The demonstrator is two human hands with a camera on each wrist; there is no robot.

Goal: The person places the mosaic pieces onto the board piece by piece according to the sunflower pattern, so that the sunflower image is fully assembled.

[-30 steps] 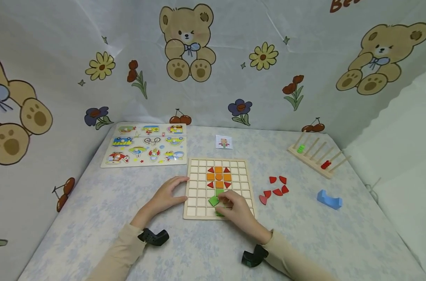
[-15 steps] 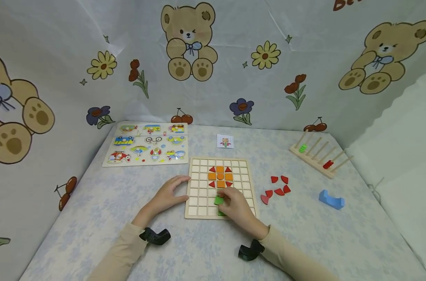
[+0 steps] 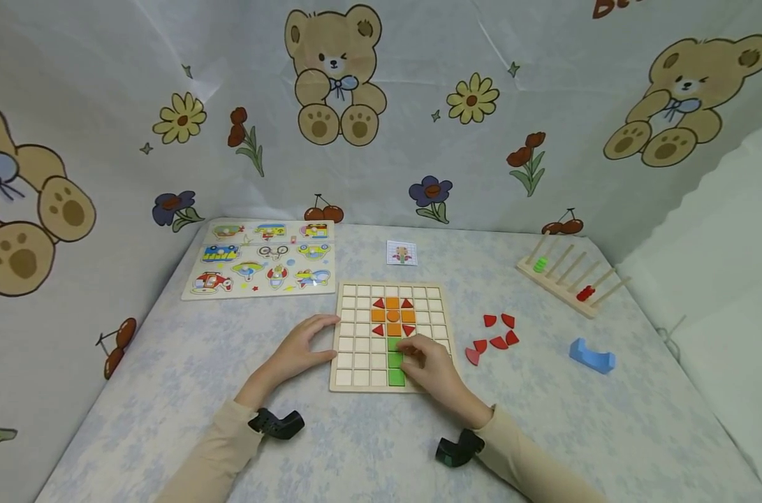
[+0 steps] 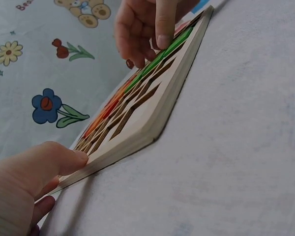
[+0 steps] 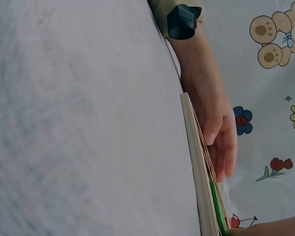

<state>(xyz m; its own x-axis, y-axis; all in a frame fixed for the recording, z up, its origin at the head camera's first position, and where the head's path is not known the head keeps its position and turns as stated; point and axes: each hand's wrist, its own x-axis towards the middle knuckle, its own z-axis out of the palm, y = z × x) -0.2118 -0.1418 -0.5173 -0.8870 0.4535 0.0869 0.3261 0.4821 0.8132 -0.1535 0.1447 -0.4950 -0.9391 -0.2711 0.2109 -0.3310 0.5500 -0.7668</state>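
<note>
Green square tiles (image 3: 395, 360), three in a column, lie in the pale grid board (image 3: 360, 360) just left of the right hand's fingertips. They look thin, light and stiff, probably painted wood: smooth enough to skid under a fingertip, and unlikely to break. Since they appear to sit in shallow recesses, a pinch on opposite edges would suit best, or a nail under one side to lift them. The right hand (image 3: 434, 370) hangs over them with fingers loosely bent, thumb and forefinger apart and nothing visible between them; whether a tip touches a tile I cannot tell. The left hand (image 3: 295, 349) has thumb and fingers spread at the board's left edge, a good steadying place, for the board looks rigid and light enough to slide. Beyond the right hand, orange pieces (image 3: 394, 329) and red triangles (image 3: 378, 330) form a cluster in the grid; to its right lie loose red fan-shaped pieces (image 3: 499, 342) and, farther out, a blue block (image 3: 591, 358). Pale, blue-mottled covering dresses the tabletop (image 3: 355, 447) around both hands, and past them a bear-and-flower printed cloth (image 3: 381, 181) walls off the room.
</note>
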